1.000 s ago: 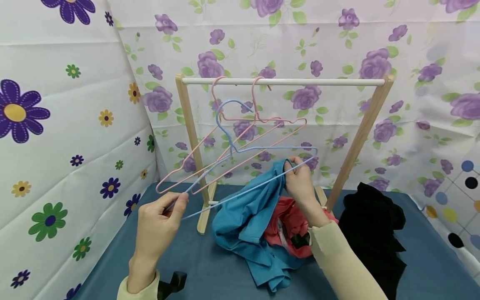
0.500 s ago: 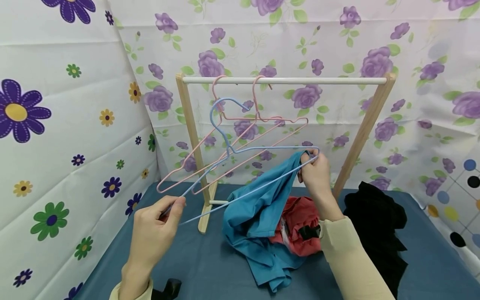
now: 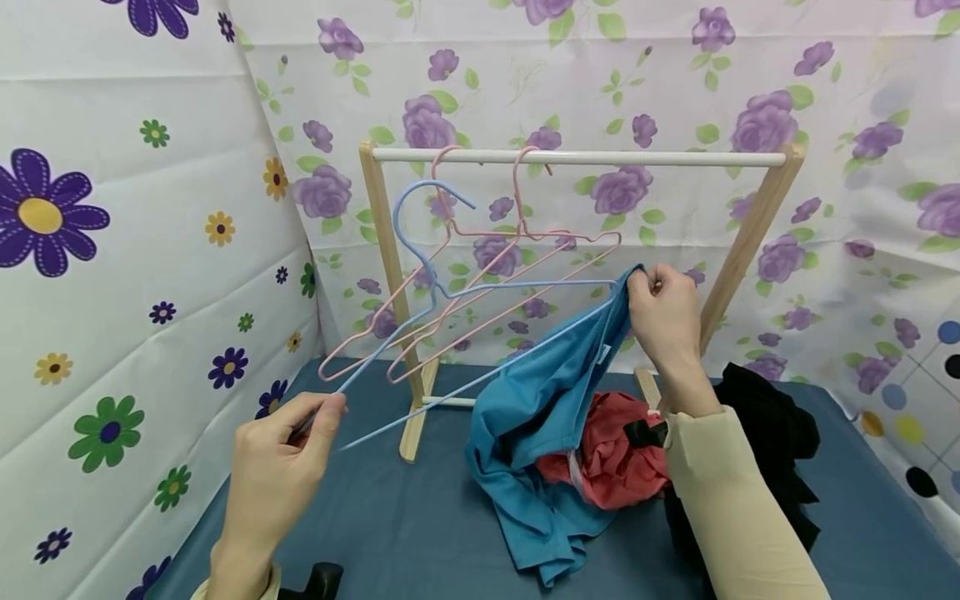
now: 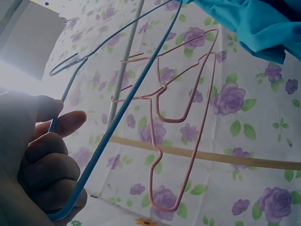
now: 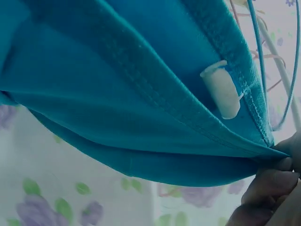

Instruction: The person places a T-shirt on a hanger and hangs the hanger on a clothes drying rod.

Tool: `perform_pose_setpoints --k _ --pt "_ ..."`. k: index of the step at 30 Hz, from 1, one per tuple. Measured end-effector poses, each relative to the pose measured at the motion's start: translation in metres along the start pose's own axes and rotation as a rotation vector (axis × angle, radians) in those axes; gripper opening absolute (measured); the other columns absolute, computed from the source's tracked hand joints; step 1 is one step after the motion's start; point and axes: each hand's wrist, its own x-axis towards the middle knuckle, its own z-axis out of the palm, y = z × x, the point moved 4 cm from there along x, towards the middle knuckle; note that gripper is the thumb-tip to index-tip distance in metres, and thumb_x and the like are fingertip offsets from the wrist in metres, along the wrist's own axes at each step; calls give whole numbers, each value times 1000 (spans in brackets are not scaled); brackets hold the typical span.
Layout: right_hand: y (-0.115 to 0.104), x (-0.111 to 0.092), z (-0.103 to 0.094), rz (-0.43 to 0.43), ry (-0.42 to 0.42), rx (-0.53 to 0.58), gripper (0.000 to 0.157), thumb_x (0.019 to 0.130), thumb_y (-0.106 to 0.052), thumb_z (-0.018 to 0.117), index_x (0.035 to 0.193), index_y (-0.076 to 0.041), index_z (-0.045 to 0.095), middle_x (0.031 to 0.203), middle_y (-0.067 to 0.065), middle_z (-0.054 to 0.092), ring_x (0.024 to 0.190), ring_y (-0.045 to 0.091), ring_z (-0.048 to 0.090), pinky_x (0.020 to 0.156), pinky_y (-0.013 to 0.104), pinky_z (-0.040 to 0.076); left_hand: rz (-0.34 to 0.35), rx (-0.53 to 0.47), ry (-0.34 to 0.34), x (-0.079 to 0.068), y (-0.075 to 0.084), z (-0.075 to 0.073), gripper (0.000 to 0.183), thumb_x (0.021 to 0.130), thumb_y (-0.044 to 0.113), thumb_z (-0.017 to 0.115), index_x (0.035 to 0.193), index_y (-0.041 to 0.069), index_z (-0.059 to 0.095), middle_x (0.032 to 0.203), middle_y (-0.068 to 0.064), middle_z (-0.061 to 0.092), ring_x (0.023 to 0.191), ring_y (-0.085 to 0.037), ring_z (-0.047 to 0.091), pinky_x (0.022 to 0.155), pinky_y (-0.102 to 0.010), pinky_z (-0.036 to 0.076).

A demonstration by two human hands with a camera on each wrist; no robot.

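My left hand (image 3: 273, 467) grips one end of a light blue hanger (image 3: 555, 283), thumb and index finger pinching its slanted arm. The hanger's hook points up, in front of the rack. My right hand (image 3: 667, 325) pinches the edge of a blue garment (image 3: 525, 408) at the hanger's other end, whose corner now lies against the cloth near the opening. The rest of the garment hangs down and spreads onto the table. In the right wrist view a white tag (image 5: 223, 89) shows inside the garment's hemmed opening, with the hanger's wire beside it.
A rack with a white rail (image 3: 637, 157) and wooden legs (image 3: 750, 233) stands behind. Two pink hangers (image 3: 457, 233) hang from its left part. A crumpled red garment (image 3: 622, 458) and a black garment (image 3: 772, 425) lie on the blue tablecloth (image 3: 405, 533).
My right hand has moved right and up, drawing the blue garment's edge out to the hanger's right end. My left hand and the hanger have shifted left.
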Motion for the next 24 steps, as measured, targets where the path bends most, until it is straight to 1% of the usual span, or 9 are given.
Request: perform_pose_setpoints --k 3,5,8,10,13,16,21,24 --pt "-10 5 -7 -36 26 -112 34 93 -15 44 62 -8 34 49 4 29 40 16 22 37 27 15 12 -9 -7 0 2 2 16 87 -5 69 85 10 74 53 11 43 40 -1 29 37 -18 23" --pt "-15 7 -10 -49 32 -180 34 93 -15 43 61 -9 32 50 4 26 42 17 18 39 27 13 8 -16 -7 0 4 2 16 87 -6 68 85 9 74 54 11 44 40 -1 29 38 -18 23" --pt "-18 9 -13 -55 35 -265 34 93 -17 44 61 -10 33 50 4 26 43 19 20 40 29 14 -14 -6 -8 0 7 -2 16 89 -5 67 85 10 73 55 10 45 40 -1 30 38 -17 24" --pt "-17 9 -16 -48 38 -293 34 92 -17 44 61 -10 32 51 3 26 44 20 22 41 30 14 -37 -10 -8 0 8 -5 17 90 -4 67 85 10 73 55 9 45 40 -1 29 38 -17 24" --pt "-13 8 -18 -45 42 -299 34 92 -17 45 60 -9 33 50 4 27 42 21 25 40 29 15 -52 -19 -17 1 11 -7 17 90 -4 67 85 11 74 53 9 41 40 -2 28 37 -18 22" --pt "-10 7 -18 -44 36 -273 35 92 -16 45 60 -9 33 49 5 29 40 22 27 39 29 15 -59 -22 -34 1 12 -5 16 89 -3 69 84 12 74 52 10 39 39 -2 28 37 -18 22" --pt "-9 1 -14 -48 16 -247 35 93 -17 46 61 -9 34 50 5 30 41 23 28 39 30 16 -83 -14 -59 -1 14 5 16 90 -1 69 86 14 75 52 12 41 39 -3 29 37 -18 23" --pt "-9 -3 -12 -57 10 -242 35 93 -17 47 60 -9 35 50 5 30 42 24 28 40 30 17 -82 -22 -61 -3 16 11 16 90 0 69 85 15 74 51 12 38 39 -2 28 37 -18 23"
